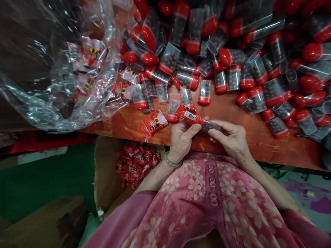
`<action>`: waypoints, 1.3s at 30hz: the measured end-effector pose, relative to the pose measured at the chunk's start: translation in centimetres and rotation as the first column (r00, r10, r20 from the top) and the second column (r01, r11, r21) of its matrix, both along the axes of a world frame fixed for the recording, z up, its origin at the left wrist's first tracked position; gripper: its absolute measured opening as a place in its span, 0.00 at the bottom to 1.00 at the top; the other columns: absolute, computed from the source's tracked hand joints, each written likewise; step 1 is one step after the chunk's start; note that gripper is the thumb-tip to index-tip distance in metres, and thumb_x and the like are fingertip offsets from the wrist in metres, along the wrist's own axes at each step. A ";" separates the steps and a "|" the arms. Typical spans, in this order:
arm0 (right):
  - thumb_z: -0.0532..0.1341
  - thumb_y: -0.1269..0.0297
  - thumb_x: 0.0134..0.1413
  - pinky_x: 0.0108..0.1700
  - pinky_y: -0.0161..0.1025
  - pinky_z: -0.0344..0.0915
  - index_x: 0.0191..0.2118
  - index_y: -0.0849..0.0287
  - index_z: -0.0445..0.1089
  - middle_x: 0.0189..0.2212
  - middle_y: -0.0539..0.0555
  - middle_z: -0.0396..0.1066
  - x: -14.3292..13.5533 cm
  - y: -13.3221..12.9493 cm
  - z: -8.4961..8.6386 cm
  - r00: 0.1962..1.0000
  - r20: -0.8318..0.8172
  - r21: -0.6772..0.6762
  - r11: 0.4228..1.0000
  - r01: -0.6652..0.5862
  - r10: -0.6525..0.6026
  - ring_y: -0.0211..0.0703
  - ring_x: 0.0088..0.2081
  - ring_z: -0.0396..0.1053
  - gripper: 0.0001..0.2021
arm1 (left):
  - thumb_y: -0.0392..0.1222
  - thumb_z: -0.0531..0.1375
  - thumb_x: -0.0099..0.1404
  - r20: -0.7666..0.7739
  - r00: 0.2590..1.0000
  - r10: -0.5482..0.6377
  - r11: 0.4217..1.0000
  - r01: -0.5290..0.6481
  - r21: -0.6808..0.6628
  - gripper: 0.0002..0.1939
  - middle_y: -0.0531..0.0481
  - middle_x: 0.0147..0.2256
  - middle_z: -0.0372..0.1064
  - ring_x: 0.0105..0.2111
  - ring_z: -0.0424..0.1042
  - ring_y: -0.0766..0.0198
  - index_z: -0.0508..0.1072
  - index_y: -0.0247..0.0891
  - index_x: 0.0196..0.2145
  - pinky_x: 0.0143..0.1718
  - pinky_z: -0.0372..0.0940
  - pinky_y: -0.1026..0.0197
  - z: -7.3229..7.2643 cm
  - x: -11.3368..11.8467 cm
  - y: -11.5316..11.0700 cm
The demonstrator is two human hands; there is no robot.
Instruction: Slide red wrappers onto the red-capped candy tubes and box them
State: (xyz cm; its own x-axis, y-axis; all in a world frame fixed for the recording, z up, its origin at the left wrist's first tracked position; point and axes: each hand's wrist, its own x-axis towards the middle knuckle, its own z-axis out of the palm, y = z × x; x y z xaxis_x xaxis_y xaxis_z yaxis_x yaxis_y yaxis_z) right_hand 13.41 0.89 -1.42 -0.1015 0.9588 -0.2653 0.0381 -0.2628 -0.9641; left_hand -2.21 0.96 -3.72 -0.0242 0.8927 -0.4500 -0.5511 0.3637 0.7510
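Note:
Near the table's front edge, my left hand (182,138) is closed on a red printed wrapper (190,115) with a barcode. The wrapper meets a clear tube (210,126) with dark contents, pinched by the fingers of my right hand (230,138). Whether the tube sits inside the wrapper or against it I cannot tell. Just left of my left hand lies a flat red packet (154,123) with a black and yellow figure. Beyond my hands stands a small clear tube with a red cap (204,92), holding dark balls.
Many red-capped tubes (276,91) pile across the back and right of the reddish-brown table (263,143). A crinkled clear plastic bag (58,114) with red packets covers the left. Below the edge, a cardboard box (105,172) holds small red wrapped pieces (138,163).

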 end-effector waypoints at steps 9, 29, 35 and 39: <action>0.67 0.61 0.61 0.34 0.36 0.77 0.49 0.53 0.80 0.38 0.52 0.77 0.0 0.1 0.0 0.993 0.005 0.174 0.978 -0.117 0.118 0.35 0.30 0.75 0.11 | 0.58 0.78 0.46 0.054 0.998 -0.015 1.000 0.013 0.021 0.23 0.48 0.37 0.83 0.38 0.82 0.56 0.82 0.40 0.33 0.49 0.75 0.53 1.1 -0.2 0.9; 0.74 0.46 0.47 0.29 0.37 0.77 0.36 0.55 0.70 0.24 0.47 0.76 -1.5 0.9 0.8 0.981 -0.195 -0.003 1.000 -0.023 0.022 0.38 0.23 0.76 0.21 | 0.64 0.73 0.51 0.104 0.991 -0.083 0.997 0.082 0.012 0.27 0.43 0.45 0.82 0.46 0.80 0.52 0.81 0.38 0.36 0.46 0.75 0.54 2.4 0.6 0.2; 0.78 0.42 0.37 0.26 0.37 0.72 0.26 0.55 0.65 0.25 0.46 0.72 -1.3 1.0 0.6 0.986 -0.167 -0.019 1.000 0.006 -0.009 0.36 0.22 0.69 0.27 | 0.66 0.73 0.51 0.101 0.984 -0.144 0.990 0.142 0.027 0.26 0.43 0.47 0.81 0.52 0.78 0.50 0.81 0.38 0.32 0.52 0.73 0.52 2.9 1.6 -0.7; 0.79 0.42 0.34 0.24 0.34 0.66 0.23 0.55 0.64 0.23 0.46 0.69 -1.2 1.1 0.1 0.987 -0.159 -0.006 1.000 0.006 -0.007 0.34 0.22 0.64 0.28 | 0.66 0.73 0.51 0.098 0.981 -0.166 0.986 0.162 0.045 0.26 0.43 0.46 0.81 0.53 0.77 0.49 0.82 0.39 0.32 0.55 0.72 0.50 2.8 1.7 -0.8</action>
State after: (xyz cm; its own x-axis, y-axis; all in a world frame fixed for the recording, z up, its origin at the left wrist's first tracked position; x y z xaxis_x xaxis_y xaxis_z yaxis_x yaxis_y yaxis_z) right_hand 12.23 2.03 -1.30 -0.1366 0.9582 -0.2515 -0.1170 -0.2677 -0.9564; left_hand -0.51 0.13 -0.87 0.1681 0.8968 -0.4093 -0.5600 0.4285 0.7091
